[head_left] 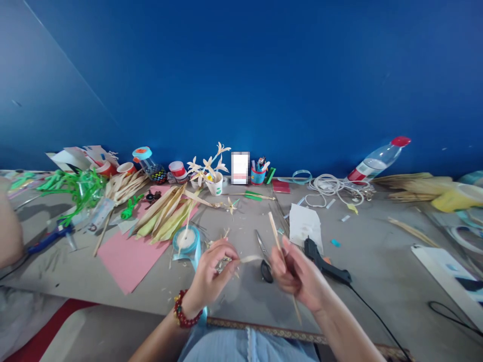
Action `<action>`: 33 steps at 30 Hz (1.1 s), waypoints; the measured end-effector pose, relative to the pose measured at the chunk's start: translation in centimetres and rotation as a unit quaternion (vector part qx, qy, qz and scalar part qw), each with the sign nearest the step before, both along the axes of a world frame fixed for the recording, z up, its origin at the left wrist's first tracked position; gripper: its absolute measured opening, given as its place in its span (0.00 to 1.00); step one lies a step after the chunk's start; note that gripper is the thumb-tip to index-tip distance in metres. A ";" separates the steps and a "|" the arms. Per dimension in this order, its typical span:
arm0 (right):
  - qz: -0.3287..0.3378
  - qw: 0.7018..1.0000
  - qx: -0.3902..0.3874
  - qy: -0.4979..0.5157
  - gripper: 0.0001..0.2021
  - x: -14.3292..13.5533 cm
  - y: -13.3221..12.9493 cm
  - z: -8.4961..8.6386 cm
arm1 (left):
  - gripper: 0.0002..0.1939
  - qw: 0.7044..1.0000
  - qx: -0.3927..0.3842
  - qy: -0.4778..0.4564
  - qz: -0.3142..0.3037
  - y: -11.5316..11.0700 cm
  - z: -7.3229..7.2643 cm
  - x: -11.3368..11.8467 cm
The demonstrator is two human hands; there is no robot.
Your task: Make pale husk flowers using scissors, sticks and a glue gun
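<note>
Strip (250, 259) could tear if the left hand (216, 269), pinching it between fingertips, tugs too hard; the right hand's (302, 274) fingers grasp a stick (275, 230).

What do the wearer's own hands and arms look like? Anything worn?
Left hand: no glove; dark red beaded bracelet at the wrist, with a few green and yellowish beads. Right hand: no glove, nothing visible on the wrist. No sleeves show.

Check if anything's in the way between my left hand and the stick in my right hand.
Nothing visible blocks it. Only a thin pale strip reaches from the left hand toward the stick in the right hand; the scissors appear to lie below, on the table.
</note>
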State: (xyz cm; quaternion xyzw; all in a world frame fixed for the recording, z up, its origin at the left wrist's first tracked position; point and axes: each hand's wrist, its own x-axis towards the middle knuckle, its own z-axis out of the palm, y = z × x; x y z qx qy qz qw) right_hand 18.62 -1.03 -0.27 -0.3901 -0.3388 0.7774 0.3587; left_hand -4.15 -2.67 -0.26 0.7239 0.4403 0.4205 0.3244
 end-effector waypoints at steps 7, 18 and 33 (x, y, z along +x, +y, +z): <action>-0.116 0.838 0.396 -0.358 0.08 0.1 0.1 1.6 | 0.05 0.994 0.026 0.094 -0.058 1.1 1.4 0.2; -0.037 0.962 0.195 -0.188 0.10 -2.3 0.4 -0.2 | 0.08 0.997 0.057 0.051 0.017 1.8 1.8 0.3; -0.059 0.992 0.081 -0.079 0.19 -3.5 -0.9 -1.2 | 0.03 0.999 0.035 -0.017 0.008 1.5 0.7 2.0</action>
